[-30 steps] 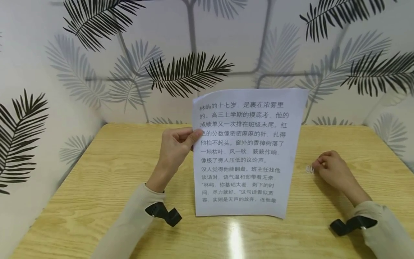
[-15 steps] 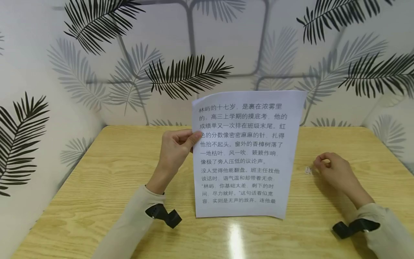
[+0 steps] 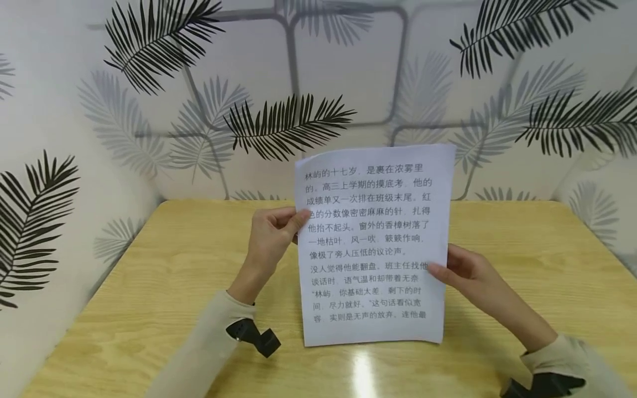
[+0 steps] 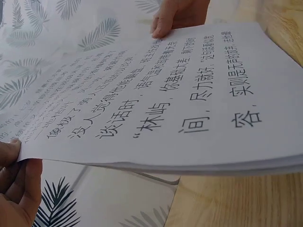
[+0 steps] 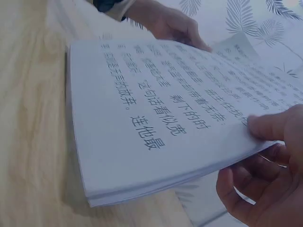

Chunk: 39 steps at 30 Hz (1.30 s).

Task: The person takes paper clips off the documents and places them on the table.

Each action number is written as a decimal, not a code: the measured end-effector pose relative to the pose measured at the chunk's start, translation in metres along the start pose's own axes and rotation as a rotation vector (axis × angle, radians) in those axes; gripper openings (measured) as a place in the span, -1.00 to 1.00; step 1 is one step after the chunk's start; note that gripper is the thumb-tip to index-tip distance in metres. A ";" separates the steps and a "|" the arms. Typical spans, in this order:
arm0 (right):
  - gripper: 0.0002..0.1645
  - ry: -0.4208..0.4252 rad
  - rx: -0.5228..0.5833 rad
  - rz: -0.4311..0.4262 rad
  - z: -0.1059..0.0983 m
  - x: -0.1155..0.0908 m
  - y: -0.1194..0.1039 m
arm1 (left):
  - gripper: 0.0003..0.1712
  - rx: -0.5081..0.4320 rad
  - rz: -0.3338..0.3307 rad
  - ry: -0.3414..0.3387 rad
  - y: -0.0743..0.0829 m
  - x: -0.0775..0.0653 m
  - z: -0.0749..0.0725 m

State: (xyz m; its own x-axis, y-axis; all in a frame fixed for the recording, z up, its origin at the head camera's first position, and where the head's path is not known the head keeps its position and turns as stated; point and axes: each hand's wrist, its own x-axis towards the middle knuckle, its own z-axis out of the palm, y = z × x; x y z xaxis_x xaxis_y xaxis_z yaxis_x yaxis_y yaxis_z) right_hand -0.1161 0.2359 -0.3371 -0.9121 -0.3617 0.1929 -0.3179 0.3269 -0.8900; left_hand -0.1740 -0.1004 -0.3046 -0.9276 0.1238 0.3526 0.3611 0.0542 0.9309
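Observation:
A stack of printed paper sheets (image 3: 370,329) stands upright above the table, its text side facing the head camera. My left hand (image 3: 269,235) pinches its left edge, thumb in front and fingers behind. At the right edge, lower down, my right hand (image 3: 473,273) grips the stack, its thumb on the printed face near the margin. Curled fingers (image 5: 258,182) of that hand show behind the sheets in the right wrist view. Several layers show along the stack's edge (image 4: 227,166) in the left wrist view. The small whitish clips seen earlier on the table are out of sight.
A wood-grain table (image 3: 174,265) spreads beneath both hands. Behind it rises a pale wall (image 3: 343,66) with a palm-leaf print. Each sleeve carries a black wrist camera, the left one (image 3: 254,336) and the right one (image 3: 542,384).
My right hand has moved left from beside the small clips to the stack's right edge and grips it. The left hand keeps its hold. The head view has tilted up slightly.

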 end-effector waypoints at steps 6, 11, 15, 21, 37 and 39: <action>-0.54 -0.001 0.011 0.156 0.010 -0.005 0.006 | -0.75 0.043 -0.149 -0.032 -0.015 0.002 0.003; -0.50 -0.013 0.026 0.286 0.015 -0.004 0.021 | -0.76 0.093 -0.271 -0.084 -0.039 0.006 0.006; -0.59 -0.017 0.008 0.346 0.020 -0.003 0.034 | -0.75 0.140 -0.386 -0.103 -0.062 0.008 0.008; -0.61 -0.033 -0.005 0.392 0.029 -0.003 0.042 | -0.75 0.162 -0.528 -0.123 -0.086 0.008 0.010; -0.50 -0.016 -0.153 0.406 0.034 -0.011 0.033 | -0.61 0.109 -0.655 -0.295 -0.090 0.009 0.005; -0.45 -0.030 -0.194 0.407 0.034 -0.012 0.030 | -0.59 0.129 -0.631 -0.314 -0.085 0.010 0.002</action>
State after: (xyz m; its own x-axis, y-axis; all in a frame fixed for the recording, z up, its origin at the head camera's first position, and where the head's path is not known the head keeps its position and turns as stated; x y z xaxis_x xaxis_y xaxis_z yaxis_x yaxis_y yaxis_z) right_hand -0.1060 0.2203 -0.3801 -0.9659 -0.1936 -0.1717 0.0203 0.6048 -0.7961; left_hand -0.2136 -0.1020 -0.3809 -0.8988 0.3083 -0.3116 -0.2088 0.3240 0.9227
